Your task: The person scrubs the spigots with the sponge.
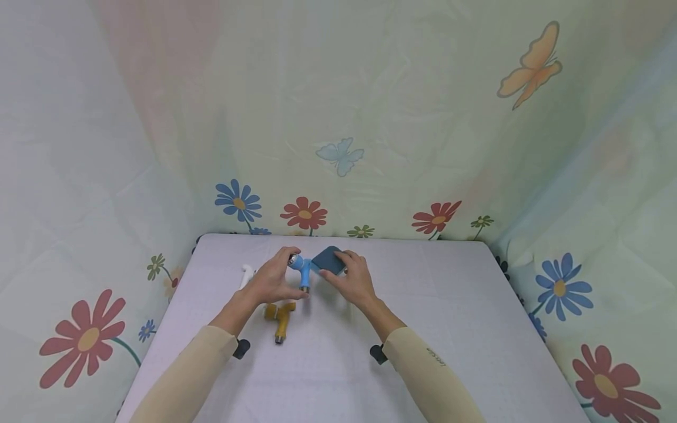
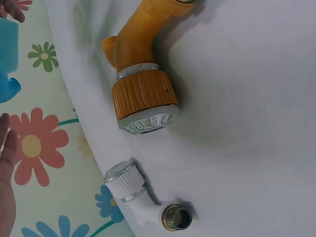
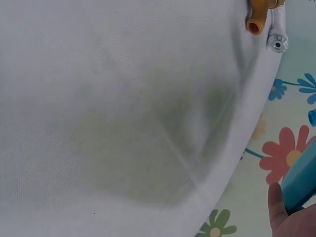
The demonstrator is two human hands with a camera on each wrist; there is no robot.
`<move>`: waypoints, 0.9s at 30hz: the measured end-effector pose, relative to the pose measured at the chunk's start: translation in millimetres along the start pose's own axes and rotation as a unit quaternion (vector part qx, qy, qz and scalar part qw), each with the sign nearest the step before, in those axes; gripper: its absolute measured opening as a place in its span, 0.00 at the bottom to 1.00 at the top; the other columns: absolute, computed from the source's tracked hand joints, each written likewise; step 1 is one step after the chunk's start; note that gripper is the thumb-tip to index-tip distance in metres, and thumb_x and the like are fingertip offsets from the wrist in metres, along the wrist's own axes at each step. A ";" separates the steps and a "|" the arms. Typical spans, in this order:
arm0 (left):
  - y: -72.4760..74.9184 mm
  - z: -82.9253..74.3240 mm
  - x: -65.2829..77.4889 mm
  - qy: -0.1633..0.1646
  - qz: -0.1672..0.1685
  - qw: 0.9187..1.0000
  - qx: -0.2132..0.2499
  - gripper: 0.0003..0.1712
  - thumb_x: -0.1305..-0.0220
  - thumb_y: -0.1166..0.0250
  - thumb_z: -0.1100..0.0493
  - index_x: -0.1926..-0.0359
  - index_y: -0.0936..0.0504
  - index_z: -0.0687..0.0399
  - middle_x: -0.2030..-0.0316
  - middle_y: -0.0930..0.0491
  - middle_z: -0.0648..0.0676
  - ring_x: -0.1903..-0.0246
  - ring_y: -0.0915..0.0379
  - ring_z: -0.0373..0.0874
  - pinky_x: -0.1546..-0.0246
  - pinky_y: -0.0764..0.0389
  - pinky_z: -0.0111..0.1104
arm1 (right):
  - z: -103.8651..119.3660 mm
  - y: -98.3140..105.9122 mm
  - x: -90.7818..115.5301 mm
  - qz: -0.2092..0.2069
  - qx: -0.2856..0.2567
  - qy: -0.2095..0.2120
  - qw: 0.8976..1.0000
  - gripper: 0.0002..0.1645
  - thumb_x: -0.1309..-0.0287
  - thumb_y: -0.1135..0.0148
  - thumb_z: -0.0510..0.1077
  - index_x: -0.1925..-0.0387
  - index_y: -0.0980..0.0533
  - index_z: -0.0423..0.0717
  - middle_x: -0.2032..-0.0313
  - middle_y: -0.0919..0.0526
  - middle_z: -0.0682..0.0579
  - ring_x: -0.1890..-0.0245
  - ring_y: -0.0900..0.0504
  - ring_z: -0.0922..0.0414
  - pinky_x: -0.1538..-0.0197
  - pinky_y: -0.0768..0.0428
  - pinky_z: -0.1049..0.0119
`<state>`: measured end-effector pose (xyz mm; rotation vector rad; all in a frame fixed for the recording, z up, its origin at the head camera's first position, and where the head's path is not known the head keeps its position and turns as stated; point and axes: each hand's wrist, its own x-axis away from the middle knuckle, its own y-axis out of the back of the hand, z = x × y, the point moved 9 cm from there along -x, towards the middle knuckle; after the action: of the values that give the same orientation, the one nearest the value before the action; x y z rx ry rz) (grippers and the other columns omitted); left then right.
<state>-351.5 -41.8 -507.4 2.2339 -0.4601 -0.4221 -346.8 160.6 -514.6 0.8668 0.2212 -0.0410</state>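
Observation:
My left hand (image 1: 271,282) holds a light blue plastic tap (image 1: 305,276) between the thumb below and the fingers above. In my right hand (image 1: 355,281) is a teal block with a dark flat face, like a scouring sponge (image 1: 327,260), pinched by thumb and fingers. Its near edge meets or nearly meets the tap; actual contact cannot be told. At the right wrist view's lower right corner, the thumb presses the sponge's side (image 3: 302,175). Only parts of the left hand (image 2: 6,173) and blue tap (image 2: 7,89) show in the left wrist view.
An orange tap (image 1: 282,320) with a ribbed collar lies on the white-covered table (image 1: 433,294), just nearer than the left hand. Beyond that hand, partly hidden, lies a white tap (image 1: 247,275). Flower-printed curtains (image 1: 370,194) surround the table's back and sides.

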 end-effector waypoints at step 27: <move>7.7 10.9 2.4 0.042 -0.043 0.998 -0.013 0.62 0.60 0.18 0.28 0.29 0.37 0.45 0.40 0.21 0.55 0.38 0.37 0.59 0.44 0.18 0.56 | -1.8 7.3 -2.4 -0.032 -0.056 -0.005 0.998 0.43 0.41 0.29 0.66 0.30 0.26 0.49 0.30 0.26 0.44 0.38 0.27 0.46 0.44 0.15 0.52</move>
<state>-355.6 -54.7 -508.7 2.2423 -0.3142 -0.3746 -348.5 166.5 -509.8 0.7473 0.2391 -0.0910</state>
